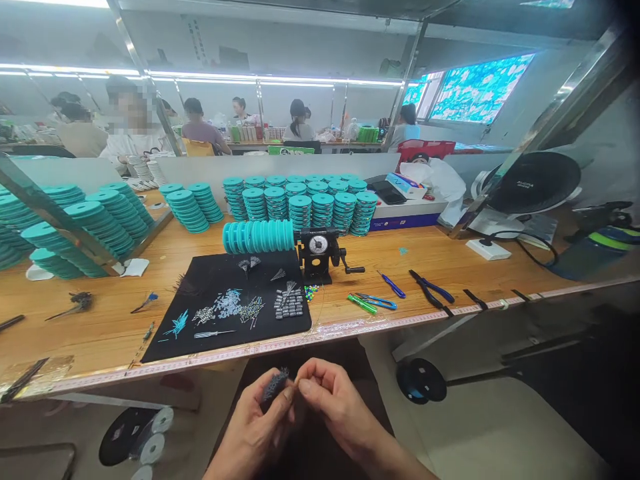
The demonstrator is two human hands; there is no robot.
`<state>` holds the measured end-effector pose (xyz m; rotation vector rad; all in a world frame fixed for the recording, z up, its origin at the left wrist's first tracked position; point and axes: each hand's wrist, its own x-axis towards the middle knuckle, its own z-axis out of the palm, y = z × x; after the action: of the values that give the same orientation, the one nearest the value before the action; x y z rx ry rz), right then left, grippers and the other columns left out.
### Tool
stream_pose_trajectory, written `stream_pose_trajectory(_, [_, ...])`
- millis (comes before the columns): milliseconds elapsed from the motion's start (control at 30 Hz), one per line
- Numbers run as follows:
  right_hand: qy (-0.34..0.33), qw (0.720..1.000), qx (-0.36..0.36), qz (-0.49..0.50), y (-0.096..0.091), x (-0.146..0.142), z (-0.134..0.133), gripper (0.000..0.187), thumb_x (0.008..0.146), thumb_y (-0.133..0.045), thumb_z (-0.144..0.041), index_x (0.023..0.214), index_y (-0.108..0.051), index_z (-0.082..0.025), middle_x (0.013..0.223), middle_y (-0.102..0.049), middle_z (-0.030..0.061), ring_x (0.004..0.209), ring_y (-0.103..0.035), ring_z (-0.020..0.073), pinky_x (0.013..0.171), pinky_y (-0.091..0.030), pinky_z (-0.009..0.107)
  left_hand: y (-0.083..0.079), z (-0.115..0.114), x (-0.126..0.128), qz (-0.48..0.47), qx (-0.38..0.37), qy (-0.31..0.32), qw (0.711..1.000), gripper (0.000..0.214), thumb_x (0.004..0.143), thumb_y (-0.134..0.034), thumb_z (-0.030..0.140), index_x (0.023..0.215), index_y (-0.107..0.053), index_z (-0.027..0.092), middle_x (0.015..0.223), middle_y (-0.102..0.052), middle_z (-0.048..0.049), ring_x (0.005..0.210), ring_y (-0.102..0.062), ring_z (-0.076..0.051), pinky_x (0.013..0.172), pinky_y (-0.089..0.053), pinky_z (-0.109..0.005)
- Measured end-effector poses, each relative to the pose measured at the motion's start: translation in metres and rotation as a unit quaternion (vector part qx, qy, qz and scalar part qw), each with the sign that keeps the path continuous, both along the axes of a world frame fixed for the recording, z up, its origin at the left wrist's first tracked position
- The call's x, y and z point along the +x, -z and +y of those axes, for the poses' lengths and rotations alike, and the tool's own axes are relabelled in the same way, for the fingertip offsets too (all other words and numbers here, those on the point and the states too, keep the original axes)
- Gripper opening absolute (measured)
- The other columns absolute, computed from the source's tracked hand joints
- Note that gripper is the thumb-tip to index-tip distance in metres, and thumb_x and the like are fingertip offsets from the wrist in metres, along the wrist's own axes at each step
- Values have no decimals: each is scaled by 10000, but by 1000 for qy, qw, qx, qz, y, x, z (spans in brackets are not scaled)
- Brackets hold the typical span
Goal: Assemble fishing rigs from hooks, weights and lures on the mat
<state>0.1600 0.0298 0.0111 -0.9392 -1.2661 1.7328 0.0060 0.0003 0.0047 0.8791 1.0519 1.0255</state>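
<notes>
Dark grey and bristly, the bundle sits in front of the person, below the table's near edge, clamped between the thumb and fingers of the left hand. It looks like many thin pieces gathered side by side, so it should be light, springy at the tips and apt to splay or shed strands if the pressure slackens; the packed middle seems the best place to hold it, with the protruding ends left free. The right hand is just beside it, thumb and forefinger drawn together, though whether anything fine is pinched there I cannot tell. The bundle's lower part is hidden by the palm and fingers, and the separate pieces are too small to make out. Beyond the hands, a black mat on the wooden table carries loose little heaps: pale blue-grey bits, teal slivers and small grey cylinders, whose exact nature is unclear. Behind stands a black cranked device bearing a row of teal spools, which partly cover the stacked teal discs farther back.
</notes>
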Motion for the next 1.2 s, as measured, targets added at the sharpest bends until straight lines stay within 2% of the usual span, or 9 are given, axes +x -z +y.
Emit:
stream_pose_trajectory(100, [8, 994, -67, 91, 2, -4, 0, 238, 838, -672, -392, 817, -608, -163, 633, -433, -46, 576, -315, 99, 549, -253, 233, 3, 3, -1, 2, 7, -6, 1000, 319, 841, -653, 429, 689, -533, 176, 591, -453, 45, 514, -350, -85, 475, -301, -193])
stream_pose_trajectory(200, [18, 998, -42, 47, 2, -6, -2, 228, 841, -663, -373, 817, -600, -155, 651, -411, -48, 598, -304, 104, 558, -253, 231, 7, 7, -7, 123, 47, -34, 991, 319, 783, -699, 447, 703, -631, 146, 594, -504, 18, 558, -408, -111, 510, -345, -204])
stream_pose_trajectory(300, [18, 992, 74, -99, -2, -5, -6, 121, 871, -605, -285, 924, -619, -178, 652, -403, -56, 598, -350, 115, 587, -296, 245, 9, 8, -16, 213, 46, -15, 976, 337, 770, -694, 456, 697, -683, 128, 557, -532, 8, 526, -404, -116, 499, -336, -221])
stream_pose_trajectory(500, [53, 885, 322, -331, -9, -11, -14, 176, 835, -512, -75, 881, -628, -199, 716, -560, -22, 659, -503, 136, 740, -323, 309, 3, 3, -16, 193, 67, -29, 978, 287, 807, -676, 441, 760, -668, 157, 656, -596, -5, 615, -488, -151, 574, -409, -231])
stream_pose_trajectory(767, [111, 880, 243, -393, 11, 17, 7, 158, 744, -529, -76, 824, -568, -207, 695, -575, -20, 657, -536, 154, 644, -360, 263, -10, -6, -33, 12, -50, -162, 985, 369, 646, -791, 525, 707, -630, 198, 559, -463, 57, 512, -388, -97, 466, -349, -183])
stream_pose_trajectory(867, [118, 869, 226, -424, 14, 39, 16, 197, 718, -489, -30, 787, -569, -195, 726, -590, 5, 705, -542, 178, 689, -370, 293, -16, -7, -40, 28, -48, -190, 980, 359, 640, -799, 507, 729, -642, 196, 548, -454, 58, 498, -382, -97, 439, -330, -181])
stream_pose_trajectory(933, [89, 883, 228, -400, 6, 42, 14, 241, 710, -512, -25, 846, -604, -201, 844, -635, 22, 842, -572, 202, 791, -389, 318, -18, -6, -35, 88, -27, -179, 980, 356, 632, -810, 489, 713, -665, 174, 550, -486, 43, 507, -404, -103, 446, -337, -189])
stream_pose_trajectory(1033, [-11, 955, 167, -246, -13, 30, 3, 338, 784, -558, -90, 1080, -606, -243, 1055, -645, 24, 991, -572, 196, 869, -415, 309, -17, -5, -20, 129, -9, -112, 985, 342, 669, -793, 478, 704, -682, 156, 537, -515, 30, 508, -419, -106, 456, -334, -193])
stream_pose_trajectory(1200, [-7, 986, 67, -152, -20, 8, -3, 101, 851, -580, -193, 933, -638, -185, 684, -496, -41, 641, -450, 119, 589, -369, 227, -12, 0, -17, 134, 35, -80, 987, 318, 726, -758, 459, 780, -696, 152, 586, -574, 8, 554, -498, -133, 515, -395, -213])
